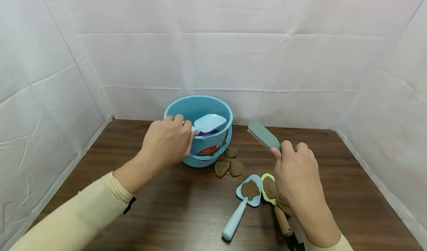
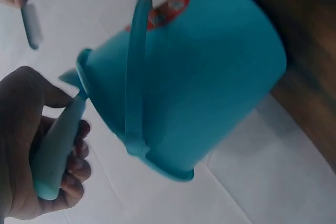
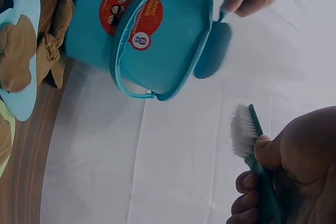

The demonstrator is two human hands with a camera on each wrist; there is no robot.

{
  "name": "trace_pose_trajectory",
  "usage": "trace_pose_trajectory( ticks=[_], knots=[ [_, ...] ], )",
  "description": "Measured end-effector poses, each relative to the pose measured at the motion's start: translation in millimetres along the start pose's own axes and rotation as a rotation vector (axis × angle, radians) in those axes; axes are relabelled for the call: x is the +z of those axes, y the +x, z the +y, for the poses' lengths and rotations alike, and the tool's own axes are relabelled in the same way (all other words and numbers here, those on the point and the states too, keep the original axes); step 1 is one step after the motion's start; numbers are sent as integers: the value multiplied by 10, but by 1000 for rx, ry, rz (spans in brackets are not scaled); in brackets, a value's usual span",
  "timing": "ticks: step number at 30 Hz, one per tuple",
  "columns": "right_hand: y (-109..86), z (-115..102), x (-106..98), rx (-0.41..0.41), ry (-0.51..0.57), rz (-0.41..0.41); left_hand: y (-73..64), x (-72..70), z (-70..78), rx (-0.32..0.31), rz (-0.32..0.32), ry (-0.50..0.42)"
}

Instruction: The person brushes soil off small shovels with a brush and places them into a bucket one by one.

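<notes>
My left hand [image 1: 170, 138] grips the handle of a light blue scoop [image 1: 210, 122] at the near rim of a blue bucket [image 1: 208, 143]. In the right wrist view the scoop's blade [image 3: 214, 51] shows at the bucket's mouth. Something purple [image 1: 209, 132] is partly visible inside the bucket. My right hand [image 1: 298, 173] holds a grey-green brush [image 1: 264, 134] in the air, right of the bucket. Its white bristles [image 3: 242, 132] face left in the right wrist view. The bucket stands upright on the table, its handle hanging down over the outside.
Several brown, clay-like pieces [image 1: 236, 167] lie against the bucket's right side. A blue shovel [image 1: 235, 219] and a lime-green-edged one [image 1: 282, 221] lie in front, each with brown material on its head. White sheeting [image 1: 233, 58] surrounds the dark wooden table [image 1: 160, 214].
</notes>
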State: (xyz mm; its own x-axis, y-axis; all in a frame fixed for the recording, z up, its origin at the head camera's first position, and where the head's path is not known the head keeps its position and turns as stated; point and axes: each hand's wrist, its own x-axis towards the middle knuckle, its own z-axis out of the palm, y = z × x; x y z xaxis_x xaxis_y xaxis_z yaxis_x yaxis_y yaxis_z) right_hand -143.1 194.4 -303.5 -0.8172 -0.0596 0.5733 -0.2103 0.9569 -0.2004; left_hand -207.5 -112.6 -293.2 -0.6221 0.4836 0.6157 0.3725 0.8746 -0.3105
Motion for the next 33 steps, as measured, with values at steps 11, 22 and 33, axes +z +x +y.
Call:
trace_pose_trajectory(
  ticks=[11, 22, 33],
  knots=[
    [2, 16, 17, -3, 14, -7, 453, 108, -178, 110, -265, 27],
    [0, 12, 21, 1, 25, -27, 676, 256, -240, 222, -443, 70],
    [-5, -5, 39, -22, 18, -12, 645, 265, -247, 217, -412, 44]
  ],
)
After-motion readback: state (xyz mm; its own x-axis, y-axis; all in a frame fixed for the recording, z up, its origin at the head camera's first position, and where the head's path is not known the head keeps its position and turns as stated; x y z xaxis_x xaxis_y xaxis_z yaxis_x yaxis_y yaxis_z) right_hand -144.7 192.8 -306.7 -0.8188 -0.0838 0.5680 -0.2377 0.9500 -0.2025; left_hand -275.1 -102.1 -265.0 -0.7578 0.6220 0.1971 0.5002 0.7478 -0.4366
